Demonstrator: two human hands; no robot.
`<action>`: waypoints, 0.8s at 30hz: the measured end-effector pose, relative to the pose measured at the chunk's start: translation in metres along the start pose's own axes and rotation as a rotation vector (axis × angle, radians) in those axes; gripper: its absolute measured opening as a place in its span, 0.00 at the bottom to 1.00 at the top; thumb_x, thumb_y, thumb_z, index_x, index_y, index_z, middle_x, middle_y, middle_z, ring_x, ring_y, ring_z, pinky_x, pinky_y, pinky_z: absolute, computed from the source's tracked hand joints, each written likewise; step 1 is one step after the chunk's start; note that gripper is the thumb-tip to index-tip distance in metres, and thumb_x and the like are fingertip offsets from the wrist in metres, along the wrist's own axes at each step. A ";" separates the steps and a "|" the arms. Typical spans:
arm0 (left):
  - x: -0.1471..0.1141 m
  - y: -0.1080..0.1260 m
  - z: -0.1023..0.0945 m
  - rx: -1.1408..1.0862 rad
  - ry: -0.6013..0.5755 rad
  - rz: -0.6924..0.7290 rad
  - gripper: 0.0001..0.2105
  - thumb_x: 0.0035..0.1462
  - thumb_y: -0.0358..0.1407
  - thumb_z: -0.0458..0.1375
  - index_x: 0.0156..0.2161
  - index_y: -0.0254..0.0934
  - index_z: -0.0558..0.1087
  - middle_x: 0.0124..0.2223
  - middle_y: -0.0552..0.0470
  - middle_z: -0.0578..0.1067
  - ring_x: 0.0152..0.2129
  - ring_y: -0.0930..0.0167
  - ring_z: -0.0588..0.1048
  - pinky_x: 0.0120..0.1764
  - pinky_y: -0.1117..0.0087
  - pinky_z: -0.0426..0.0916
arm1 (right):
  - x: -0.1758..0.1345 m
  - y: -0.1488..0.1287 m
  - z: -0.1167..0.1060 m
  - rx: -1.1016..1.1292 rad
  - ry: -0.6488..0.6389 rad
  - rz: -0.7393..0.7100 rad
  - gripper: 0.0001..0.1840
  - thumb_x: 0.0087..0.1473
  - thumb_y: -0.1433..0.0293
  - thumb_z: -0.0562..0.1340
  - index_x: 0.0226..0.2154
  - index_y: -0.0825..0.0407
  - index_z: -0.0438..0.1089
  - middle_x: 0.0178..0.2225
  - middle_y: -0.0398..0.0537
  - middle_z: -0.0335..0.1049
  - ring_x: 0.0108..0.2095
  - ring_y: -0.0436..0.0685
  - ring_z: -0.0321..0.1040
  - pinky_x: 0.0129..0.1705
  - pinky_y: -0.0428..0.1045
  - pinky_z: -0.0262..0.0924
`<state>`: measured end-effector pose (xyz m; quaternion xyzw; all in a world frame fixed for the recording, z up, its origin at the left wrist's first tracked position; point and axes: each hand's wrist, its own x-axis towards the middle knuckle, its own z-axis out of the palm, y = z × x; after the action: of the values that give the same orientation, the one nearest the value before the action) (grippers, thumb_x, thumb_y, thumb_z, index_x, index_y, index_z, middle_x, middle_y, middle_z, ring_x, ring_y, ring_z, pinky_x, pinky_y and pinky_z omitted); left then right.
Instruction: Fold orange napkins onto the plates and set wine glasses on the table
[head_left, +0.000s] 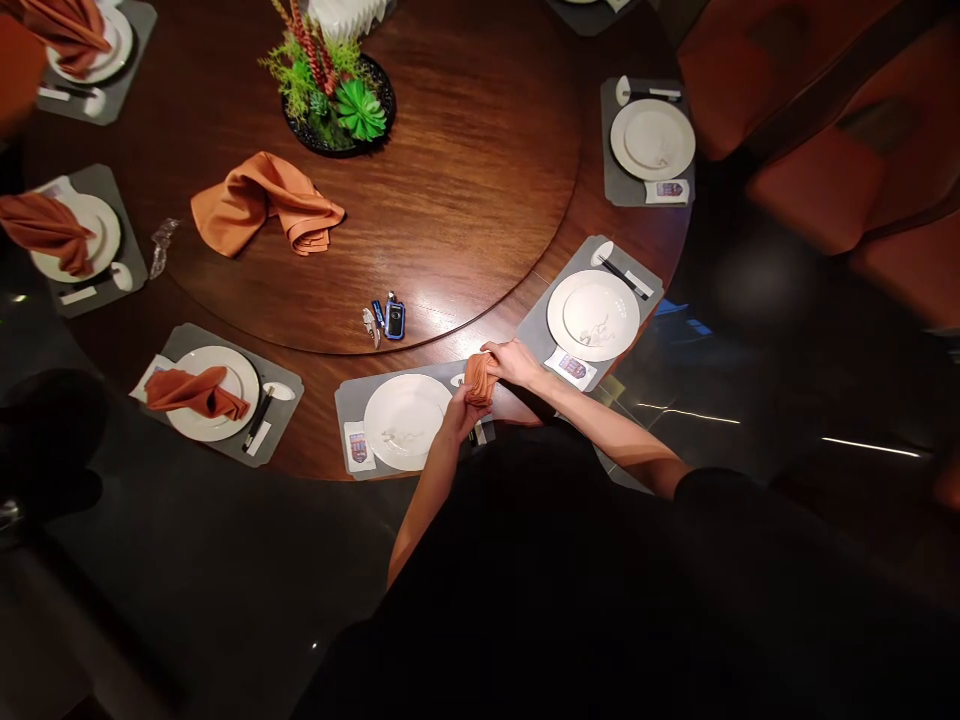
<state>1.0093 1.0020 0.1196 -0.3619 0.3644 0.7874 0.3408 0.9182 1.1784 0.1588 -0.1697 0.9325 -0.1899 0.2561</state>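
Observation:
Between my two hands is an orange cloth napkin (480,380), gathered into a narrow pleated bundle. My left hand (459,408) grips its lower left side, and my right hand (513,362) pinches it from the upper right. Both hands are over the table edge, just right of a white plate (405,425) on a grey placemat (349,398). Part of a spoon and chopsticks there are hidden by the hands. To the right lies another bare white plate (592,315). Further left, a plate carries a folded orange napkin (199,392).
On the round wooden turntable (465,180) lie a loose pile of orange napkins (266,205), a car key (394,318) and a plant arrangement (337,105). A crumpled clear wrapper (163,248) lies at left. Orange chairs (817,180) stand at right.

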 end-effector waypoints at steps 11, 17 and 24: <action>-0.095 0.021 -0.012 -0.054 -0.354 -0.274 0.33 0.65 0.64 0.49 0.51 0.37 0.79 0.26 0.52 0.67 0.12 0.79 0.48 0.10 0.75 0.44 | -0.066 -0.026 -0.043 0.818 -0.054 -0.507 0.55 0.49 0.41 0.75 0.71 0.49 0.65 0.71 0.62 0.64 0.71 0.71 0.63 0.69 0.61 0.63; -0.130 0.016 0.002 -0.015 -0.279 0.002 0.27 0.68 0.57 0.56 0.53 0.35 0.77 0.44 0.38 0.82 0.29 0.65 0.81 0.21 0.71 0.72 | -0.079 -0.070 -0.039 0.960 -0.011 -0.221 0.33 0.42 0.59 0.81 0.49 0.55 0.78 0.44 0.49 0.83 0.45 0.62 0.79 0.51 0.54 0.73; -0.137 -0.008 0.028 0.162 0.243 0.883 0.42 0.60 0.54 0.70 0.72 0.46 0.56 0.63 0.39 0.76 0.53 0.59 0.81 0.56 0.54 0.77 | -0.087 -0.092 -0.003 1.355 0.144 -0.008 0.40 0.44 0.54 0.81 0.54 0.57 0.76 0.53 0.57 0.83 0.52 0.65 0.79 0.57 0.57 0.75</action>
<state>1.0760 0.9915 0.2420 -0.2339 0.5812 0.7781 -0.0449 1.0069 1.1347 0.2378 0.0376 0.6219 -0.7438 0.2422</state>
